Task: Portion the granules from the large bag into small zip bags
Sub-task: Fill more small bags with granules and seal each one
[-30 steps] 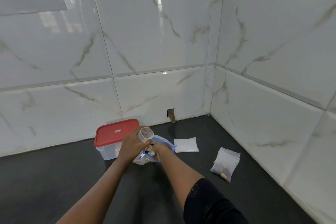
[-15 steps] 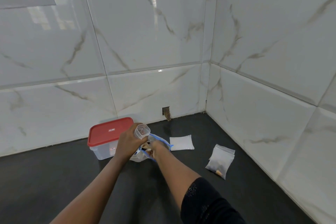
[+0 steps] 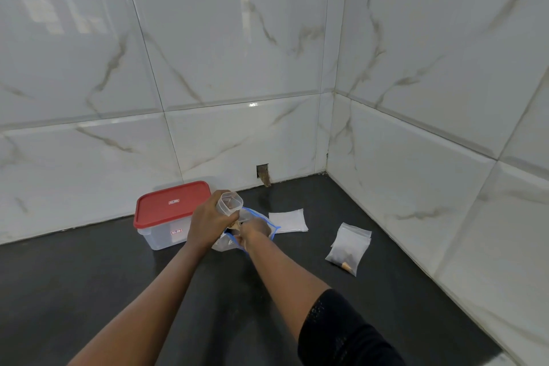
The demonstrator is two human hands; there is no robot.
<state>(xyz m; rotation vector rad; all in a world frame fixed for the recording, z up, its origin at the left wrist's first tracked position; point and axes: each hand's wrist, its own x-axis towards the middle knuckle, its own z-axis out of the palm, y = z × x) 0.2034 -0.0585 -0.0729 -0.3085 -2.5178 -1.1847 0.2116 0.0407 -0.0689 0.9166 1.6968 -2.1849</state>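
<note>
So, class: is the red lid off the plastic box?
No, the red lid sits closed on top of the clear box.

Wall tiles (image 3: 237, 53): glazed, high gloss, smooth; white with grey-brown marble veining, bright reflections in the sheen.
Counter (image 3: 89, 291): dark, matt, smooth-looking.
Tub (image 3: 162, 236): clear, slightly cloudy plastic. Lid (image 3: 172, 205): red plastic, smooth, low sheen.
Cup (image 3: 228, 202): thin clear plastic, glossy.
Big bag (image 3: 271, 226): soft clear plastic film, crinkled; blue zip strip round the mouth.
Flat bags (image 3: 289, 220): thin film, cloudy white, smooth.
Filled bag (image 3: 349, 246): clear film, wrinkled, shiny along creases.
Sleeve (image 3: 341, 330): black cloth, matt, finely textured.
Notch (image 3: 263, 174) in the tile: rough, brown, ragged edge.
</note>
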